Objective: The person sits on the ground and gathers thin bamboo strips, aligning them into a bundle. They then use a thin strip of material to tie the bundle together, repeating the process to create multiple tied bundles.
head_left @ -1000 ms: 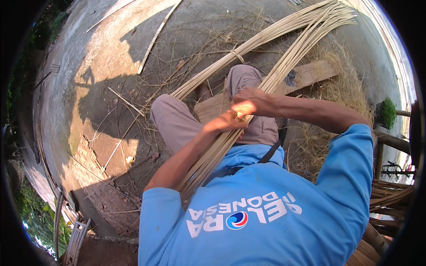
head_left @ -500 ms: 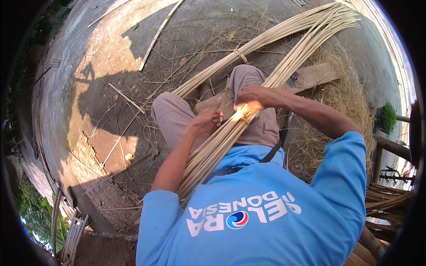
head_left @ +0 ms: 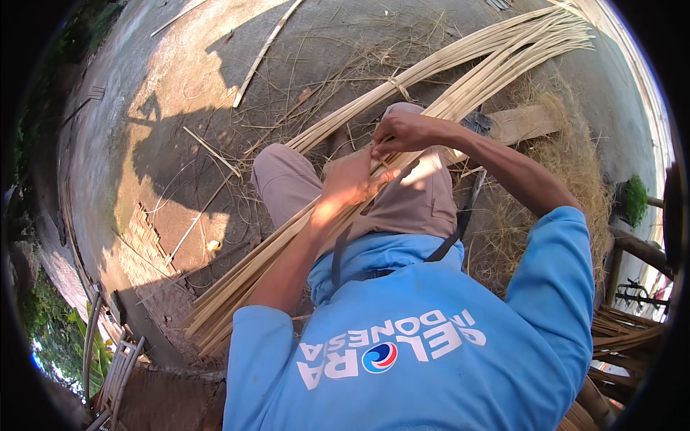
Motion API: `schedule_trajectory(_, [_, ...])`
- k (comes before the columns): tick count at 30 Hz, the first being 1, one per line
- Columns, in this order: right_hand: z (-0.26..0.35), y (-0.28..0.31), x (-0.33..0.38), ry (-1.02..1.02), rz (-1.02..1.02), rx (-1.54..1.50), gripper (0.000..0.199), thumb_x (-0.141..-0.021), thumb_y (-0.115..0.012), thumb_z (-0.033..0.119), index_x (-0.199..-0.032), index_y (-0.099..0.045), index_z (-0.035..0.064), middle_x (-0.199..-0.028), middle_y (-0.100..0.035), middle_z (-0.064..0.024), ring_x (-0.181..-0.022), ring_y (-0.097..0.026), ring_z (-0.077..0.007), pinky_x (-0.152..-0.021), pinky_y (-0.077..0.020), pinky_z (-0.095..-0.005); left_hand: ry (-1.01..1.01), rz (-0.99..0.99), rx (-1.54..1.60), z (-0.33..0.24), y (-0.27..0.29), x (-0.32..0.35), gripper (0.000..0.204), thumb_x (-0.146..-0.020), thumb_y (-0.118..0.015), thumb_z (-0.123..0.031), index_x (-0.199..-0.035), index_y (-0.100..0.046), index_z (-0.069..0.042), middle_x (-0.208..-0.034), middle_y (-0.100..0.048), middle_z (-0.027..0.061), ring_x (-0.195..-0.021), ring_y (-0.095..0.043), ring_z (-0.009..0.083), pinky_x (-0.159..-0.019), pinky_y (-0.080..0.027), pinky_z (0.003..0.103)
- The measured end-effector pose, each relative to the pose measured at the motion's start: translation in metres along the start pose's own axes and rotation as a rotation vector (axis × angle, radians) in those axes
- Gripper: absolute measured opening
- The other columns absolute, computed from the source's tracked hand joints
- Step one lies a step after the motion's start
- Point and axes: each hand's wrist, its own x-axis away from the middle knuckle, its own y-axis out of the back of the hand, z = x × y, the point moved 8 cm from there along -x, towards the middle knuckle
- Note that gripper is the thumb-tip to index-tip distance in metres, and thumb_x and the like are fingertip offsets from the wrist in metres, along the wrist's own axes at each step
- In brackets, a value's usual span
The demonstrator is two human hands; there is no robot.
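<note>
A bundle of long, pale split bamboo strips [head_left: 460, 100] lies slantwise across my lap, its near ends passing under my left forearm. My left hand [head_left: 352, 179] is closed over the bundle near my knees, fingers reaching across the strips. Just beyond it, my right hand [head_left: 399, 134] is pinched at the bundle's upper edge. What its fingertips hold is too small to make out. Alongside on the far side runs a second bamboo bundle [head_left: 352, 111], bound with a knotted strip tie [head_left: 395, 83].
A wooden board [head_left: 525, 123] with a dark cloth [head_left: 476, 123] on it lies right of my knees, by a heap of fine shavings [head_left: 560, 172]. Loose strips [head_left: 266, 54] litter the ground. A woven mat [head_left: 154, 251] lies at left, a green plant [head_left: 632, 200] at right.
My left hand, beside the bundle with a finger raised before, now lies closed over it. My right hand has shifted from gripping the bundle to pinching at its edge. The near ends have swung left.
</note>
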Motion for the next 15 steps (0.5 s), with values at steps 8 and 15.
schedule_trajectory(8, [-0.009,-0.018,-0.011,-0.067,-0.027,0.203,0.022,-0.089,-0.068,0.022,-0.085,-0.07,0.0004,-0.083,-0.07,-0.0176,-0.078,-0.067,-0.0379,-0.067,-0.0501,-0.0466,0.065,-0.171,0.19,0.006,0.016,0.003,0.057,-0.087,-0.065,-0.063,-0.123,-0.072,-0.02,-0.109,-0.073,0.0149,-0.102,-0.07,0.0305,-0.09,-0.05,0.04])
schedule_trajectory(15, [0.037,0.001,0.014,0.096,-0.095,0.642,0.019,-0.087,-0.065,0.015,-0.104,-0.065,0.0073,-0.09,-0.068,-0.0103,-0.088,-0.069,-0.0317,-0.072,-0.0514,-0.0439,0.1,-0.247,0.246,0.02,0.009,-0.003,0.054,-0.084,-0.07,-0.059,-0.119,-0.075,-0.019,-0.082,-0.074,0.0124,-0.077,-0.071,0.0278,-0.076,-0.052,0.039])
